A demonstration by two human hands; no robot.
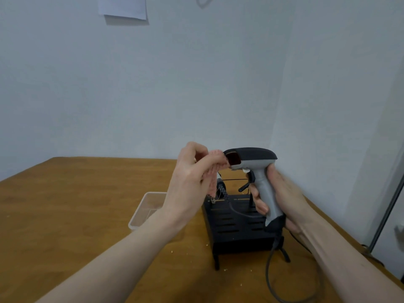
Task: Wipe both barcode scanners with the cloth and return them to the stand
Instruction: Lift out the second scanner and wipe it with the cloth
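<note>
**Scanner held above stand, cloth at its window**

Scanner (251,158), grey with a black top, is upright in the air above the black stand (238,226). Right hand (275,200) has its grip clamped round the scanner's handle, fingers wrapped at the front, the head standing clear above the fist. Its cable (270,270) hangs from the handle base to the wooden surface (76,215). Left hand (192,171) pinches a pink cloth (215,169), its grip closed on the fabric, which touches the dark red window at the scanner's front end. A second scanner sits in the stand, mostly hidden behind the cloth. A clear plastic tray (144,208) lies left of the stand.
</note>
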